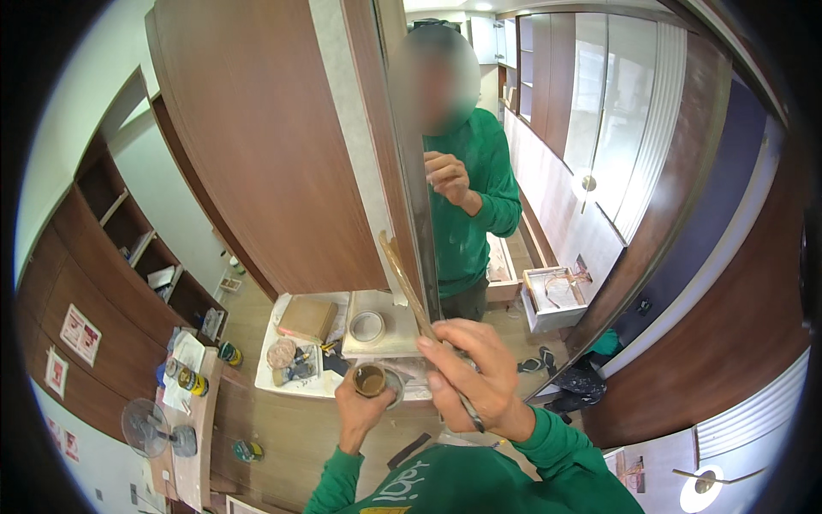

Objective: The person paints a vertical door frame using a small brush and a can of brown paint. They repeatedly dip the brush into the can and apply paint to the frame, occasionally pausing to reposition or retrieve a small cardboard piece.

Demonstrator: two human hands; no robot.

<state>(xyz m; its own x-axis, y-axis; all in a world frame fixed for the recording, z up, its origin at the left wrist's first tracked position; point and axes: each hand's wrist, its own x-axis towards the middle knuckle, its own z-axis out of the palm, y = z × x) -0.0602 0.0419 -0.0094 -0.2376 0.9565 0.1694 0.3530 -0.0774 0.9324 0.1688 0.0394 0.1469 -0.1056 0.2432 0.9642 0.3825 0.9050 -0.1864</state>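
Note:
My left hand (pixel 360 415) is closed around a small cup (pixel 370 379) of brown liquid, held low in front of my body. A long, thin paintbrush (pixel 404 281) is pinched in the fingers of my right hand (pixel 479 373). Its tan, stained end points up and away, close to the brown wood trim (pixel 377 111) beside a tall mirror (pixel 548 171). The dark other end sticks out below my palm. Whether the tip touches the trim, I cannot tell. In the mirror, my green sleeve and raised hand are reflected.
Beyond my left hand, a low white surface (pixel 265 373) bears a tape roll (pixel 367 326), a brown box (pixel 308 319) and tools. At left, a workbench (pixel 199 433) holds a fan (pixel 145 427) and cans. A green can (pixel 247 451) stands on the floor. Speckled dark trousers (pixel 582 385) show lower right.

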